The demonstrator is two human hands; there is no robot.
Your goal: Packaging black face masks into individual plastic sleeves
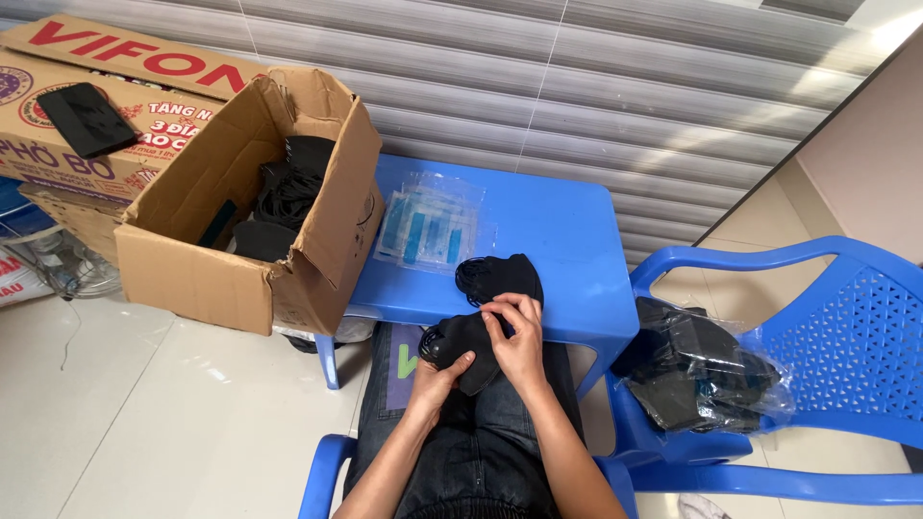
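Both my hands hold a small stack of black face masks [468,338] over my lap, at the near edge of the blue plastic table [567,240]. My left hand [437,377] grips the stack from below. My right hand [517,336] rests on top with fingers pinching its upper edge. Another pile of black masks [500,276] lies on the table just beyond my hands. A stack of clear plastic sleeves [430,226] with blue strips lies further back on the table.
An open cardboard box [192,269] with black masks inside stands at the table's left end. Behind it is a bigger printed carton [144,106] with a black phone [87,118] on top. A blue plastic chair [817,356] on the right carries bagged black masks [697,375].
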